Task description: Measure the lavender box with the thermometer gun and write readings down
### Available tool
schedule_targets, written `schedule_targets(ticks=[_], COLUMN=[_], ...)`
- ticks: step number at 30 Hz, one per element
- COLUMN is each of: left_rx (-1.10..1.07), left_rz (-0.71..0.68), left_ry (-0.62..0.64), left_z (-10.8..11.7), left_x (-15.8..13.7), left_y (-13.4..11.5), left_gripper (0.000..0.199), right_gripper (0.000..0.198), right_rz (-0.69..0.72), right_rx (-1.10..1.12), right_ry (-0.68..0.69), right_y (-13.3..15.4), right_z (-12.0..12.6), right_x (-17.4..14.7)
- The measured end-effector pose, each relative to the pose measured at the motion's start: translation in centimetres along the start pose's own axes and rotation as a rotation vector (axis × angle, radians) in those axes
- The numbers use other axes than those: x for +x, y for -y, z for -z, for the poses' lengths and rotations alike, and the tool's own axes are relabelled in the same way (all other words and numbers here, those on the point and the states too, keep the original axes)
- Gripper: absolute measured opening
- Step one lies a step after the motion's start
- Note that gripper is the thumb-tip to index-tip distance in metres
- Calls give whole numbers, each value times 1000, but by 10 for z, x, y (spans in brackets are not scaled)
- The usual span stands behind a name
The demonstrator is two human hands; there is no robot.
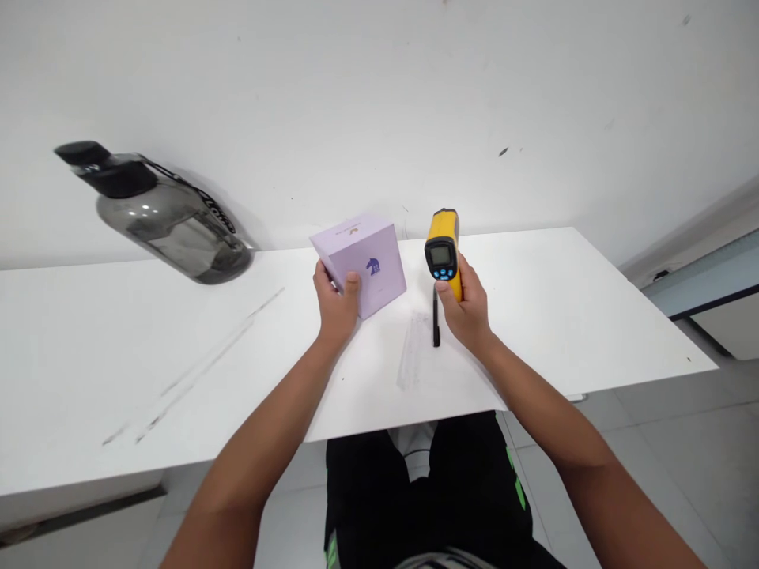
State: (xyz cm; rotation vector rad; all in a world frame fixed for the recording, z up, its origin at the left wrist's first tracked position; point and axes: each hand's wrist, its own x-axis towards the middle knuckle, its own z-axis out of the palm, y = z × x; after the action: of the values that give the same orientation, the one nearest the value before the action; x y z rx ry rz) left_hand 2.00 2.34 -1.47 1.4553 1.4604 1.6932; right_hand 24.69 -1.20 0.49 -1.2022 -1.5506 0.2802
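My left hand [337, 304] grips a light purple box [379, 280] by its left side, thumb on the front face. The box is tilted and carries a dark blue horse-head mark. In my right hand [470, 310] is a yellow and black infrared thermometer [443, 246], its small grey screen and blue buttons facing me. My fingers wrap round its handle, and the thumb lies just below the buttons. A black pen [436, 328] lies on the white table between my hands, its upper end partly hidden behind the thermometer and my thumb.
A grey see-through bottle [178, 221] with a black lid and strap stands on the left near the wall [368, 103]. The white table [195, 340] has dark scuff marks. Its front edge runs just before my legs; its right end slants off above the tiled floor.
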Motion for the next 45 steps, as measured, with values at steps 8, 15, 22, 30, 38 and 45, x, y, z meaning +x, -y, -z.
schedule_targets(ticks=[8,15,22,30,38,45], left_rx=[159,154,389,754,878,856], left_rz=[26,73,-486,-709,-786,-785], left_ry=[-51,-17,73,772,696,725], left_z=[-1,-2,-2,-19,-13,-12], left_x=[-3,-4,-33,-69,-68,-66], left_y=[-3,-6,-9,-11,-16,-21], left_gripper=[100,105,98,73,68,70], right_gripper=[54,49,52,48,44,54], right_rz=[-83,-33,73,-160,-453,-350], right_rx=[-740,-881,-897,-542,690,612], right_ry=[288,393,382,628,632,617], right_y=[-47,-69,-55,-14,-25,-20], right_z=[27,24,31,-3,20,13], right_x=[35,39,42,26,25,-4])
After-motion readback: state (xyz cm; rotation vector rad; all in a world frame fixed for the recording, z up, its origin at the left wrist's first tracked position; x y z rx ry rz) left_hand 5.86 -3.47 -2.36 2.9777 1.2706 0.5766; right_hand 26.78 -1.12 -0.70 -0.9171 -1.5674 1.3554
